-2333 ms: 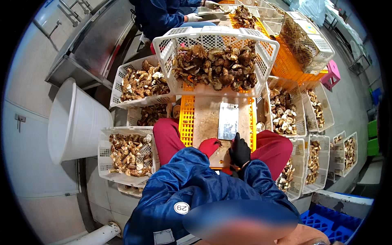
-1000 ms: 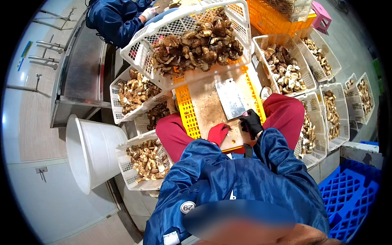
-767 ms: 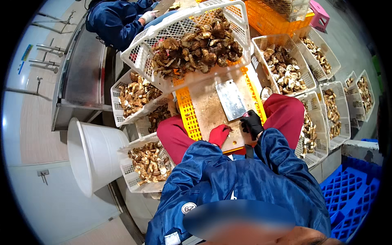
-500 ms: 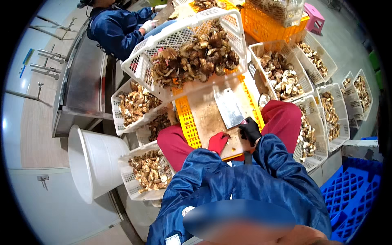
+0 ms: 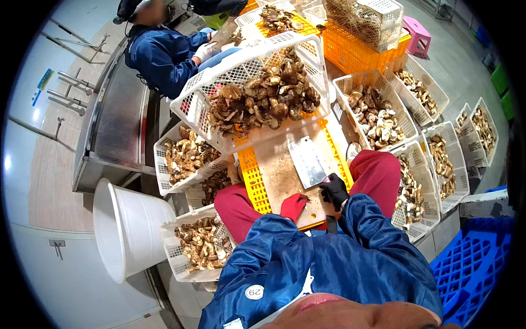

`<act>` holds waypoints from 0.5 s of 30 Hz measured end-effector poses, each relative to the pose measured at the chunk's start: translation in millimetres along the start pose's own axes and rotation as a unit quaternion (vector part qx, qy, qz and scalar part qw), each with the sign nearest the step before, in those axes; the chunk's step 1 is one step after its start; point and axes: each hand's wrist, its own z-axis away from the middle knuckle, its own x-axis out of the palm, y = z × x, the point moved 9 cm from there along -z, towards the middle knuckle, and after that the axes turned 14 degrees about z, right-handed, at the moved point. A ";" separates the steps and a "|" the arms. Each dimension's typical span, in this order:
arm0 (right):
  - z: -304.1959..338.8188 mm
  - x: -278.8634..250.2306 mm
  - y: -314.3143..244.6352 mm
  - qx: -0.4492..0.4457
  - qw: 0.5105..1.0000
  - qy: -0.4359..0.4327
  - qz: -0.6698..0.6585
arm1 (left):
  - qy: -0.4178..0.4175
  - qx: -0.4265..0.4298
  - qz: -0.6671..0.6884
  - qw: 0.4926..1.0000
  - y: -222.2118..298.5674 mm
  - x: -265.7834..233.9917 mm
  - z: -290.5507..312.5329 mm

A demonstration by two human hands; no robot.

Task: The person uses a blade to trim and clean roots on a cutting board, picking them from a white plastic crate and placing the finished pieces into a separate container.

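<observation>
My right hand [image 5: 335, 192], in a black glove, is closed round the handle end of a cleaver [image 5: 307, 160]. The cleaver's broad metal blade lies flat on a pale, stained cutting board [image 5: 275, 164], pointing away from me. On the board's near part, left of the handle, rests my left hand [image 5: 294, 206] in a red glove. Its fingers look drawn together, and whatever they may hold is too small to make out. Small brown scraps lie between the hands. Beyond the board, a tilted white crate [image 5: 183, 103] holds a heap of brown mushrooms [image 5: 266, 98].
Yellow plastic lattice [image 5: 255, 178] borders the board between my knees. White crates of cut mushrooms stand left [image 5: 170, 257] and right [image 5: 350, 104]. A white tub [image 5: 131, 219] is at left, blue pallets [image 5: 466, 257] at lower right. A co-worker [image 5: 159, 55] sits at far left.
The view has tilted slightly, so the crates and the co-worker appear lower. Both hands and the cleaver keep nearly the same place on the board.
</observation>
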 end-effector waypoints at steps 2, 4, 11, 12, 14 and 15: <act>4.9 -2.1 -1.2 0.006 1.000 -0.015 0.014 | -0.001 -0.022 -0.004 1.000 33.2 -1.2 11.0; 2.5 2.2 1.6 0.010 1.000 -0.017 0.022 | 0.011 0.023 -0.040 0.999 35.4 -5.0 11.7; -4.9 2.3 8.5 0.003 1.000 -0.007 0.017 | 0.009 0.017 -0.050 0.999 36.3 -4.5 10.9; -7.7 2.5 10.1 -0.006 1.000 -0.008 0.010 | 0.010 0.018 -0.049 0.999 33.8 -3.9 9.5; -12.5 4.0 14.0 -0.002 1.000 -0.013 0.010 | 0.011 0.030 -0.041 0.999 20.9 -3.2 4.8; -11.1 6.3 14.1 0.005 1.000 -0.018 0.010 | 0.013 0.029 -0.041 0.999 12.7 -4.2 3.1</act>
